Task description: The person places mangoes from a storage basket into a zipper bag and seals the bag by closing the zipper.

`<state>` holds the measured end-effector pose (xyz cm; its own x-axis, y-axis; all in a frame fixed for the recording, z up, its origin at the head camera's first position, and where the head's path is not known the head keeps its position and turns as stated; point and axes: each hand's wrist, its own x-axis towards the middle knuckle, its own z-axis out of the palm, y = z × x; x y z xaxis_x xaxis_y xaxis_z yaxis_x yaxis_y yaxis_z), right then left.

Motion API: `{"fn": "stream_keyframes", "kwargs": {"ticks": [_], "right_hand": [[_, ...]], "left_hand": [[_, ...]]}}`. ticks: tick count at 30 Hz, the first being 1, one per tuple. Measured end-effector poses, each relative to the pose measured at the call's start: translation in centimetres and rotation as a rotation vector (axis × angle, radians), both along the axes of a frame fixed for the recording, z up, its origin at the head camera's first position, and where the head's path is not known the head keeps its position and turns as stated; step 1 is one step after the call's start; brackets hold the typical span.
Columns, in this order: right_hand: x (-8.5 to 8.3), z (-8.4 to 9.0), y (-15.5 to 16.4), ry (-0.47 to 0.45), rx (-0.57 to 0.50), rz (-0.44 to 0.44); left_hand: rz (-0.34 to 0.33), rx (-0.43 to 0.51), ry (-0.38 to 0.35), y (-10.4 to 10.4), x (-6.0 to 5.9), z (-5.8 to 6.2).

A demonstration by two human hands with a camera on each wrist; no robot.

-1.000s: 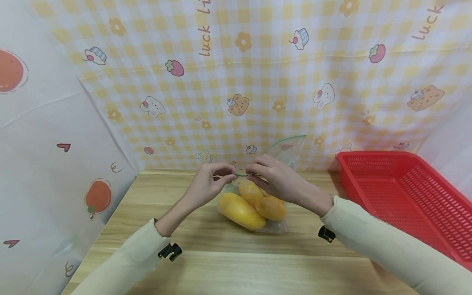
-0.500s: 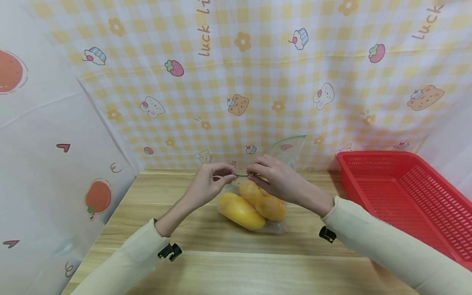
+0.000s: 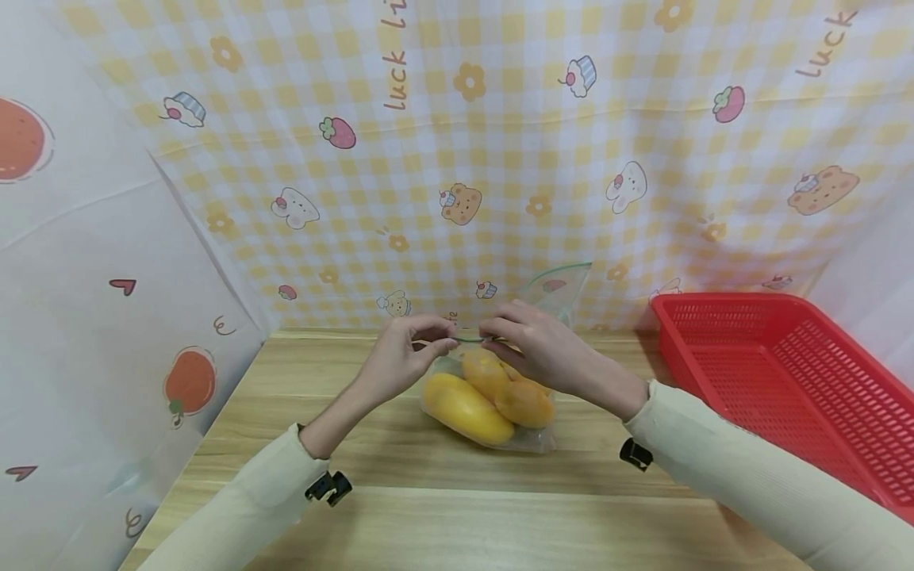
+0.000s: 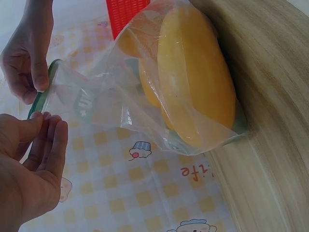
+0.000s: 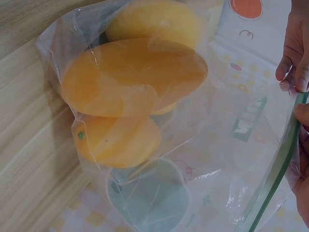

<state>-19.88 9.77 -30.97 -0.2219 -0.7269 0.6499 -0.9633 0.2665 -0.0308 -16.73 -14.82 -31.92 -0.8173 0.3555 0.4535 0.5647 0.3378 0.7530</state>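
The left hand (image 3: 400, 357) is pinching the green zip strip (image 3: 467, 339) of the clear bag (image 3: 493, 396); at its three o'clock the right hand (image 3: 535, 345) is pinching it too. Three mangoes (image 3: 467, 408) are already inside, lying mid-table (image 3: 428, 515); sealing looks unfinished. One red basket (image 3: 778, 381) is sitting at three o'clock.

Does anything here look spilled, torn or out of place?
Nothing stands out. The clear plastic zip bag holding yellow mangoes sits intact on the wooden table, both hands pinching its green seal; the red plastic basket sits beside.
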Motion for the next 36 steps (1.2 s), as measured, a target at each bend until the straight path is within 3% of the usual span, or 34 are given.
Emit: {"fn": "stream_keyframes", "kwargs": {"ticks": [36], "right_hand": [[-0.02, -0.09, 0.59, -0.007, 0.017, -0.023]], "left_hand": [[-0.003, -0.002, 0.023, 0.02, -0.06, -0.04]]}}
